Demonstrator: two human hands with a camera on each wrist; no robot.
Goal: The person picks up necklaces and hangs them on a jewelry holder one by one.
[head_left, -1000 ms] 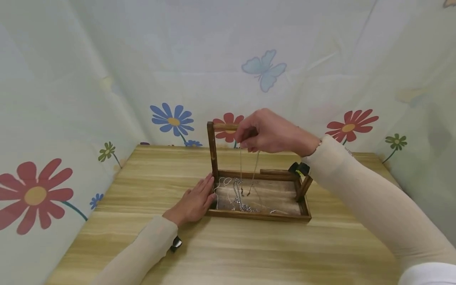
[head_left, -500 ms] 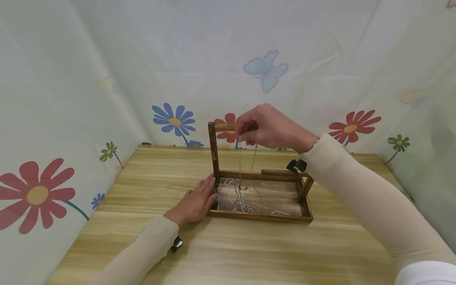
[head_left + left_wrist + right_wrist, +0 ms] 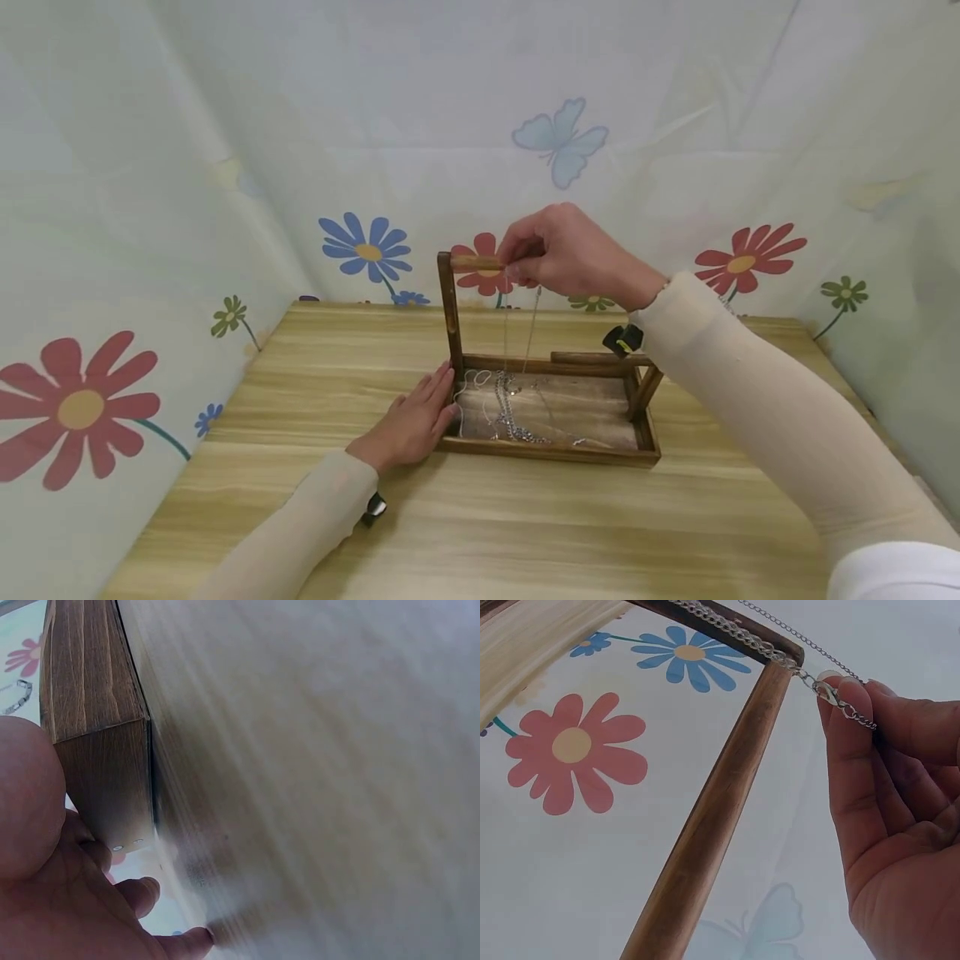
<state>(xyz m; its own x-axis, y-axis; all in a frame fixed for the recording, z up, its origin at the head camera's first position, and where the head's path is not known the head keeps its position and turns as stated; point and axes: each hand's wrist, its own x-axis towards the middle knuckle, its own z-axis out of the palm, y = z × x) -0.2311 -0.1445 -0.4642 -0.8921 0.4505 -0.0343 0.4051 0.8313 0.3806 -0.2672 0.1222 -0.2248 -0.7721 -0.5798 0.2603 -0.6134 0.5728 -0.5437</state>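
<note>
Beige sleeves [image 3: 300, 525] cover the forearms of the person in front of me, and a patch of white cloth [image 3: 896, 571] shows nearest, on the right arm. Under the arms spreads a pale yellow-brown table with streaky grain [image 3: 525, 525]. The left hand [image 3: 408, 421] lies with its fingers stretched out, grasping nothing, against the left end of a shallow, rectangular, dark brown wooden tray [image 3: 547, 451]. On the tray's floor, toward that same end, a thin pale chain [image 3: 460, 408] curls loosely; beside it a thicker silver-coloured link chain [image 3: 504, 408] runs from near the back wall toward the front one. Farther right, a small silver-coloured piece [image 3: 579, 441] lies near the front wall.

Above the tray, the right hand [image 3: 566, 254] pinches a slender silver-coloured chain [image 3: 532, 329] between thumb and finger. Two strands hang from the grip down toward the thicker chain; whether they touch it, I cannot tell. Close up, a silver-coloured lobster clasp [image 3: 826, 693] sits right at the fingertips, and one strand has broader links than the other. An upright dark wooden post [image 3: 449, 308] rises at the tray's left end, with a round wooden bar [image 3: 476, 262] reaching from its top toward the right hand. Farthest off, a pale backdrop [image 3: 420, 100] carries printed red flowers [image 3: 80, 408], a blue flower [image 3: 367, 250] and a light-blue butterfly [image 3: 564, 142].
</note>
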